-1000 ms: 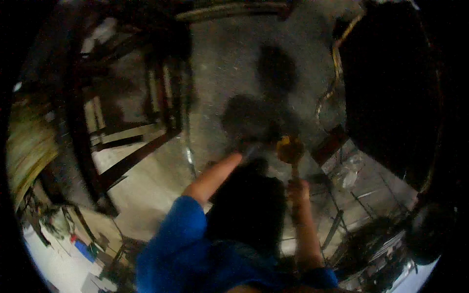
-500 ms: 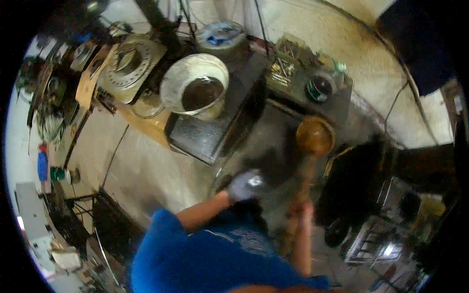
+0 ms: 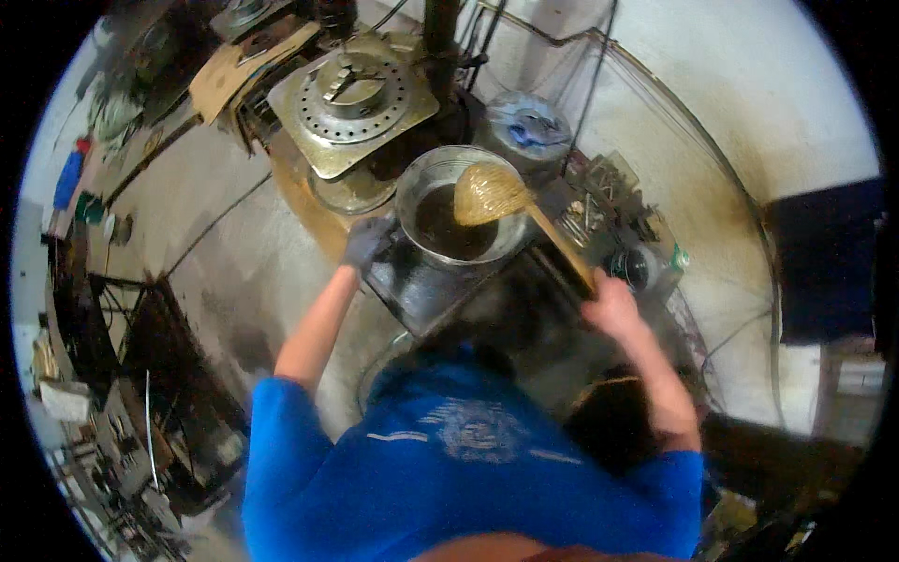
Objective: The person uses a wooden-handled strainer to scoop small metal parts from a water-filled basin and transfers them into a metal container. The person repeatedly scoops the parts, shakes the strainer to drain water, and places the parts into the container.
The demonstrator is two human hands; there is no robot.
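Observation:
My right hand (image 3: pixel 613 302) is bare and wraps round the wooden handle of a long-handled scoop (image 3: pixel 492 195). The scoop's round, ribbed, yellow-brown head is over the mouth of a pale metal bucket (image 3: pixel 409 187), near its right rim. Dark liquid (image 3: pixel 449 229) fills the lower part of the bucket. On the bucket's left side is my left hand (image 3: pixel 370 242) in a grey glove, its fingers curled against the bucket just below the rim; the fingertips are hard to make out. The bucket stands on a dark, shiny metal surface (image 3: pixel 426 298).
A round machine table with a chuck (image 3: pixel 351 94) stands behind and left of the bucket. Behind it is a drum with blue cloth (image 3: pixel 529 126) on top. Metal parts (image 3: pixel 595 211) and a dark round container (image 3: pixel 632 267) sit at the right. Cables hang along the wall.
The scoop has swung up from low on the right to over the bucket, carried by my right hand. My left hand has reached forward to the bucket's side. The view has shifted.

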